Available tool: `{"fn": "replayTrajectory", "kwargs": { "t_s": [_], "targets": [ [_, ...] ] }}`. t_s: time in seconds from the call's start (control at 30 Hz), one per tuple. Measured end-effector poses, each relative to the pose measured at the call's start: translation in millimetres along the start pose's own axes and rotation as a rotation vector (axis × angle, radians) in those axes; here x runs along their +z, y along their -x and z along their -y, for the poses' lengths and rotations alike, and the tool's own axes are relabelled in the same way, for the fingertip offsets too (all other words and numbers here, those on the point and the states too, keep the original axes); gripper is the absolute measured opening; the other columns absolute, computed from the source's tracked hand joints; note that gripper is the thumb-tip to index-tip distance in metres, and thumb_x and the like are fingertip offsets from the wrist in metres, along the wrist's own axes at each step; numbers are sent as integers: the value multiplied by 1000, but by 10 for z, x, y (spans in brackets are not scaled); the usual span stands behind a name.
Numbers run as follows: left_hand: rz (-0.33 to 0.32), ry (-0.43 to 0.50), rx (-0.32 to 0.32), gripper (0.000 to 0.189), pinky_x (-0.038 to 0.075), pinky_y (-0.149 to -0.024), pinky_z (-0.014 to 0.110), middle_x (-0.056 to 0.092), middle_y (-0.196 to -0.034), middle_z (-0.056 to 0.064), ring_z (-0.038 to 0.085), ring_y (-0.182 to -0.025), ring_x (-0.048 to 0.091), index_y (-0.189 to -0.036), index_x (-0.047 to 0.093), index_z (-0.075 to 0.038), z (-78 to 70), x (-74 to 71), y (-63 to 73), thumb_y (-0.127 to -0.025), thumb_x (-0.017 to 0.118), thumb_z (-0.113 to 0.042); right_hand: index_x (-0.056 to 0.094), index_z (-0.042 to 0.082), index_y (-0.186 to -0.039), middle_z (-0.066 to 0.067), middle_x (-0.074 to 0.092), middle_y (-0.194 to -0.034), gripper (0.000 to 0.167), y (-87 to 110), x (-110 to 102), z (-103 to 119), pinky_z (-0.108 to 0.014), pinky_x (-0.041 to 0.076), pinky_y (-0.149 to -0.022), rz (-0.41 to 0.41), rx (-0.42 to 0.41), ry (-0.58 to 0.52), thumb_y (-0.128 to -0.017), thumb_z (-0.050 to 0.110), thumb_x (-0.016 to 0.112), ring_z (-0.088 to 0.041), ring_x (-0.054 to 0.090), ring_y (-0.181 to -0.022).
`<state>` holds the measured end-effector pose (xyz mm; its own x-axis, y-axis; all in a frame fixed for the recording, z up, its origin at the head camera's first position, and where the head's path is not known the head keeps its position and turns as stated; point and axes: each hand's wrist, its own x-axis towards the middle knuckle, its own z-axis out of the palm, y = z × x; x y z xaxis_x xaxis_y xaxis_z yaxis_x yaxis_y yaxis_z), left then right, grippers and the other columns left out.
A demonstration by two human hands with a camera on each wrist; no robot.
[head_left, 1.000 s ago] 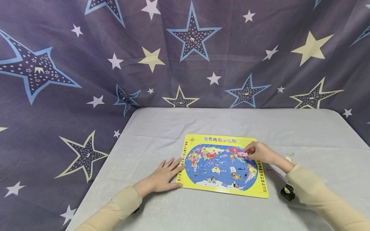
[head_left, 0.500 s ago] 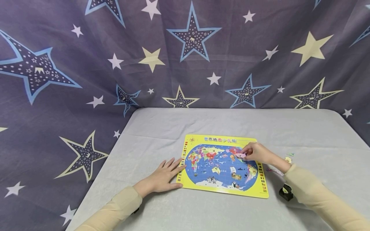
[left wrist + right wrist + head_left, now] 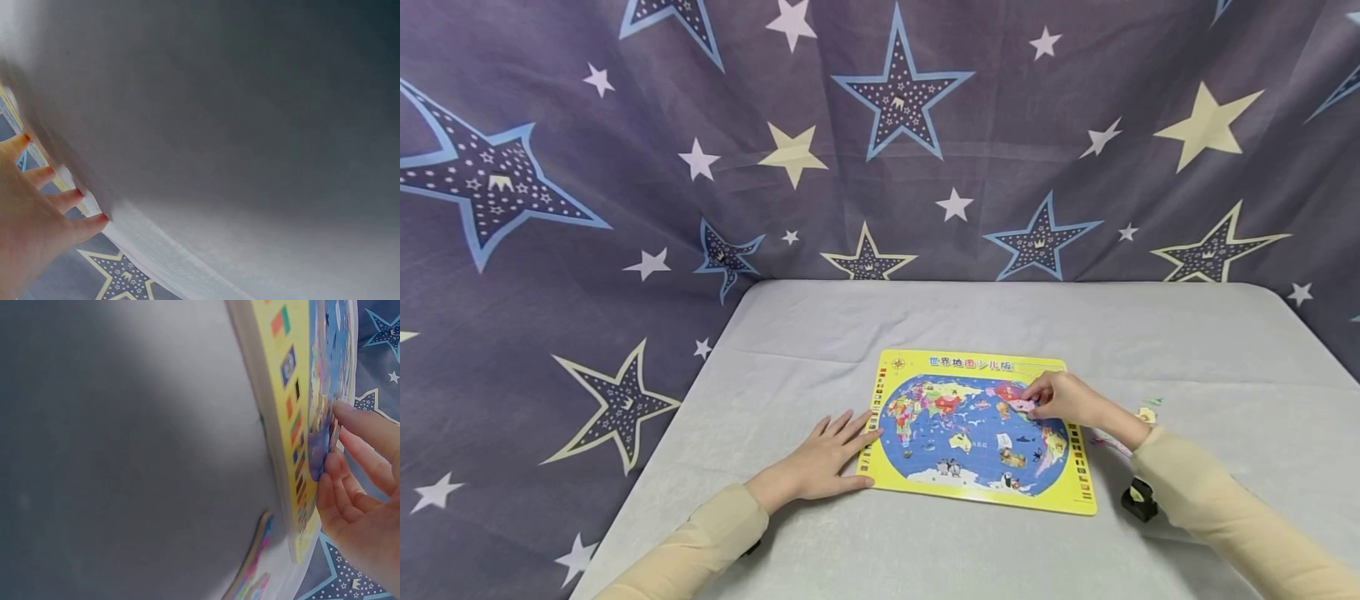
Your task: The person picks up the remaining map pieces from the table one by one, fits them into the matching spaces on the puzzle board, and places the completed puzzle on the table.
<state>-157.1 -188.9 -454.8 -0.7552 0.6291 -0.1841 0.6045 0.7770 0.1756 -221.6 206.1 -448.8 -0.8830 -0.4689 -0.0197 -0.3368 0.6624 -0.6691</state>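
A yellow-bordered world map puzzle board (image 3: pixel 977 497) lies on the table. On its left edge rests my left hand (image 3: pixel 820 460), fingers spread and straight; the left wrist view shows these fingers (image 3: pixel 65 200) along the board's rim. My right hand (image 3: pixel 1066 398) is over the upper right of the map and pinches a pink puzzle piece (image 3: pixel 1022 405) between thumb and fingers, low at the board's surface. Whether the piece lies flat in its recess cannot be told. In the right wrist view the fingertips of my right hand (image 3: pixel 365 481) partly hide the piece.
Right of the board lie several loose puzzle pieces: a pinkish one (image 3: pixel 1111 443), a yellowish one (image 3: pixel 1147 414) partly by my wrist, and a small green one (image 3: pixel 1153 401). A grey cloth covers the table (image 3: pixel 850 321). Behind it hangs a star-patterned curtain (image 3: pixel 820 92).
My right hand has shifted slightly left and lowered the pink puzzle piece, which now lies flatter against the map. My left hand has not moved.
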Motion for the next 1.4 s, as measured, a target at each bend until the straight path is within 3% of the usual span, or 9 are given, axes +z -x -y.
{"fn": "replayTrajectory", "kwargs": {
  "t_s": [1.4],
  "targets": [
    [-5, -10, -6, 73, 13, -102, 54, 9, -149, 2, 30, -134, 10, -142, 21, -25, 0, 15, -3, -83, 32, -66, 68, 0, -92, -5, 54, -83, 22, 6, 15, 7, -22, 41, -57, -3, -9, -15, -71, 8, 72, -13, 46, -68]
  ]
}}
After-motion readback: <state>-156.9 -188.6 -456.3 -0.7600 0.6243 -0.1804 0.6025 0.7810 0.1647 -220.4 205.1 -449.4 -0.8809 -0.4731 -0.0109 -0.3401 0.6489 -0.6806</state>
